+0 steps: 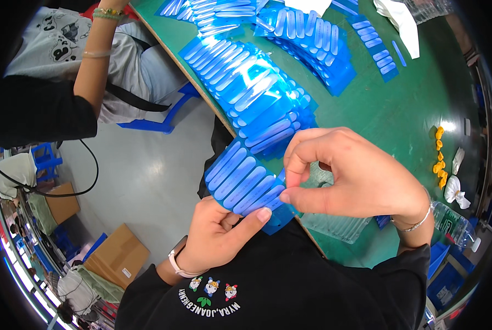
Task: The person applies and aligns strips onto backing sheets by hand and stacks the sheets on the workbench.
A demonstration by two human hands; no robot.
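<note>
Holding a blue strip sheet (245,179) beside the near end of the fanned stack (224,66), the left hand (215,234) pinches its lower edge while the right hand (350,173) presses fingers together at its right edge.

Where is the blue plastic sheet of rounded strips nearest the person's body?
In the head view, just below centre: the sheet is in the left hand, the right hand at its right side.

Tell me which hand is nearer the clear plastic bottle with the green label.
Right. The right hand is left of the bottle, higher in the picture; the left hand is much farther left.
</note>
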